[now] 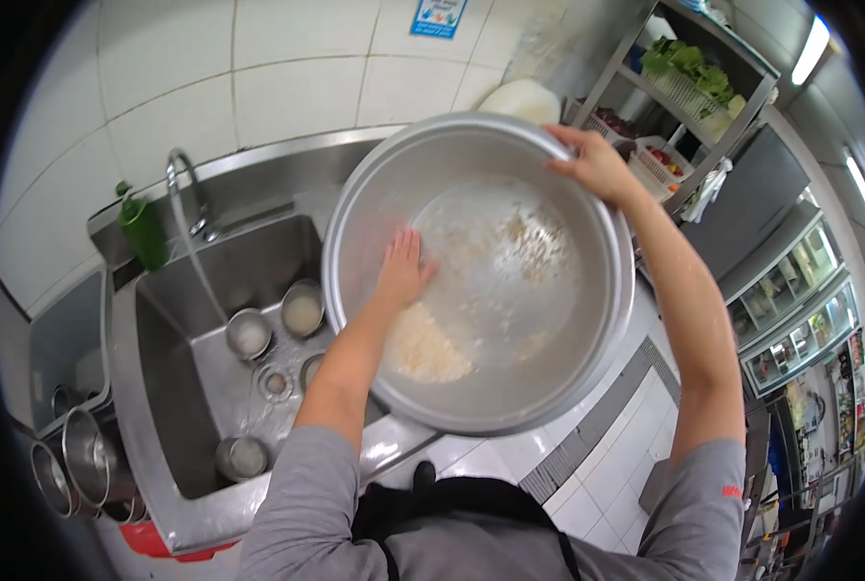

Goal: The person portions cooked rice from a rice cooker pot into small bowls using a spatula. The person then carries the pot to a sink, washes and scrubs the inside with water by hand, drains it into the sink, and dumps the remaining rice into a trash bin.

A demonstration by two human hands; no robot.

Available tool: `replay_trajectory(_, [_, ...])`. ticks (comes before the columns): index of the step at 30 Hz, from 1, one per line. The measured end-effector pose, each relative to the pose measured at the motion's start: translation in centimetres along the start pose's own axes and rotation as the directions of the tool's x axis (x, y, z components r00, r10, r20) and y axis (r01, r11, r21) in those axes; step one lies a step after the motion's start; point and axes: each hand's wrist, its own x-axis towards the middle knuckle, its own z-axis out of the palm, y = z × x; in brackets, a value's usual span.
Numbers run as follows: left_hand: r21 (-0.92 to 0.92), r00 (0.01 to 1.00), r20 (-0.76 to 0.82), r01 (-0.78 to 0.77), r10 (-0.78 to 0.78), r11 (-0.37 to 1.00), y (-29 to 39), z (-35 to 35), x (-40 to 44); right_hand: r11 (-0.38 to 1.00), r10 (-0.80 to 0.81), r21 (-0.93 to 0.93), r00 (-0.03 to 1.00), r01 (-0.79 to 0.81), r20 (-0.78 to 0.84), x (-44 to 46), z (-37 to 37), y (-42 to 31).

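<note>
A large metal basin is held tilted in front of me, its open side facing me. My right hand grips its upper right rim, thumb over the edge. Inside the basin, my left hand lies against the left part of the inner surface with its fingers stretched out. Just below that hand is a heap of pale grains that look like rice. A thinner scatter of grains clings to the basin's upper right inside.
Left of the basin is a steel sink with several small metal cups. Water from the tap runs into one metal cup. A green bottle stands at the sink's back corner. Shelves with vegetables are at upper right.
</note>
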Motion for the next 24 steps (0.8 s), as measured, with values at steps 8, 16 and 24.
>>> replay_trajectory(8, [-0.215,0.897,-0.367,-0.338,0.244,0.916,13.8,-1.1,8.0,0.996,-0.005,0.090,0.999,0.002,0.041,-0.5,-0.2,0.0])
replay_trajectory(16, [-0.312,0.393,0.034,-0.869,0.919,0.384,18.4,2.6,-4.3,0.999,0.018,-0.041,0.998,-0.016,0.059,0.2,-0.4,0.1])
replay_trajectory(24, [-0.319,0.454,0.668,-0.542,0.590,0.778,11.9,-5.2,-6.5,0.999,0.040,-0.033,0.996,-0.037,0.085,-1.0,-1.2,-2.5])
